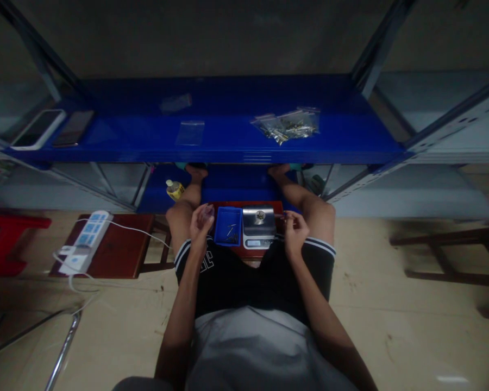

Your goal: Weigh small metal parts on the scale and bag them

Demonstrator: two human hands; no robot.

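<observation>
My left hand is closed around a small clear plastic bag, just left of a blue tray. Several thin metal pins lie in that tray. Beside it stands a small digital scale with a steel plate and a lit display. On the plate rests a little heap of small brass-coloured parts. To the right of the scale, my right hand has its fingers pinched together; what is between the fingertips is too small to make out.
A blue shelf spans the front, bearing filled zip bags, a flat zip bag and two phones. A power strip with cables sits on a wooden stool. A bottle stands below the shelf.
</observation>
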